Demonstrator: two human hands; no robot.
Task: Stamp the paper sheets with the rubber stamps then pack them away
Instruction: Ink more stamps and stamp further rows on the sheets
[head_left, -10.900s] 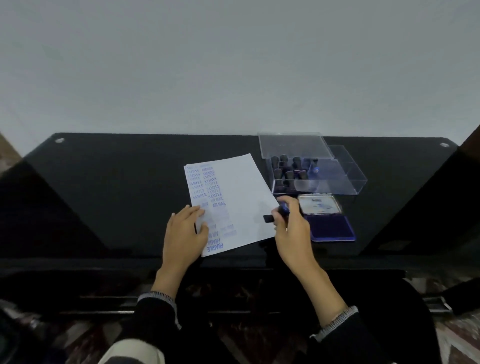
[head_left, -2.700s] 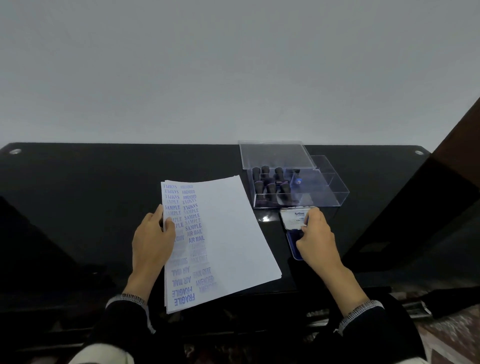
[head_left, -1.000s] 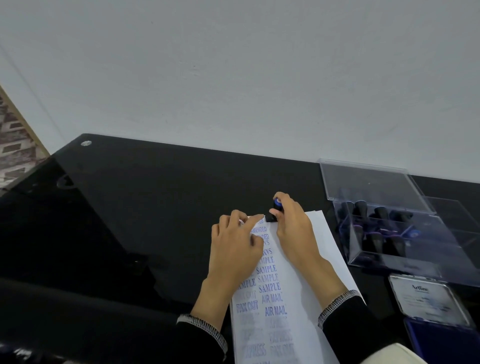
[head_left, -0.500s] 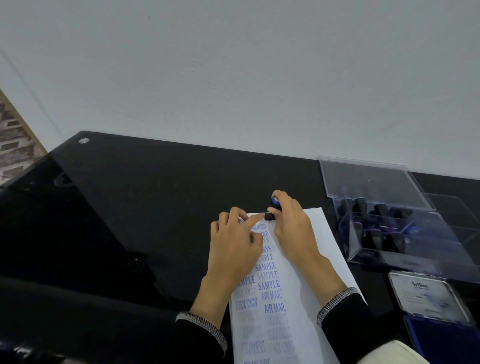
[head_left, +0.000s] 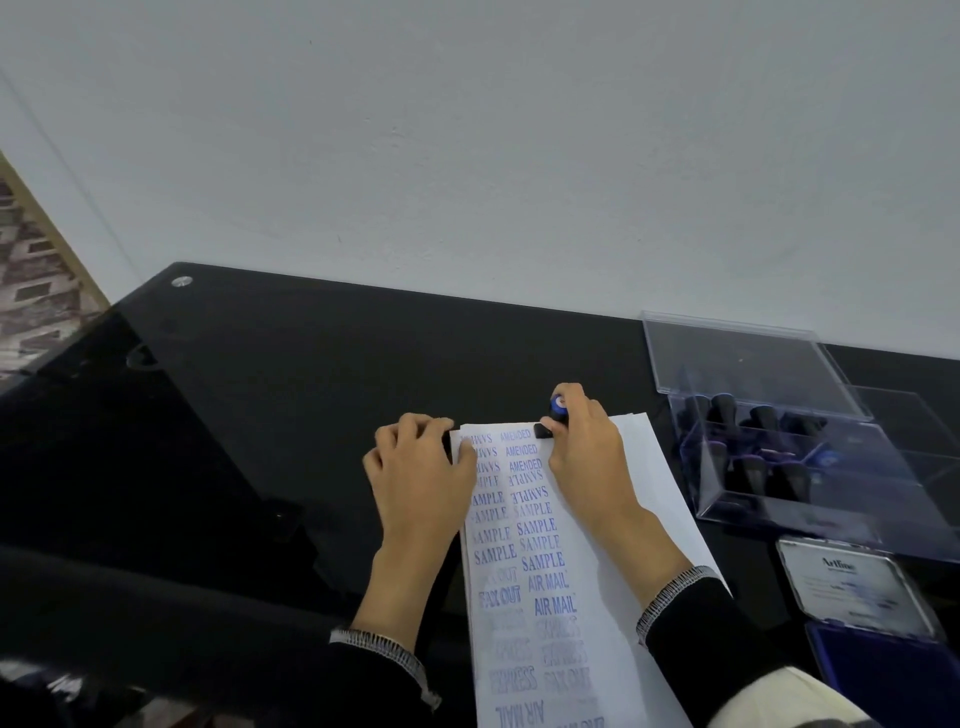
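A stack of white paper sheets (head_left: 644, 499) lies lengthwise on the black glass table (head_left: 291, 395), its left columns filled with blue stamp prints. My right hand (head_left: 584, 449) grips a rubber stamp (head_left: 551, 418) with a blue knob and black base, pressed at the sheet's far edge beside the word AMENDED. My left hand (head_left: 421, 467) rests flat on the sheet's far left corner, fingers curled over its edge.
A clear plastic box (head_left: 810, 467) with its lid raised holds several dark stamps at the right. In front of it lies an open blue ink pad (head_left: 883, 670) with its white-labelled lid (head_left: 852, 587). A white wall stands behind the table. Patterned floor shows at far left.
Over the last second my left hand slid left off the prints to the sheet's corner. My right hand with the stamp stayed at the sheet's far edge.
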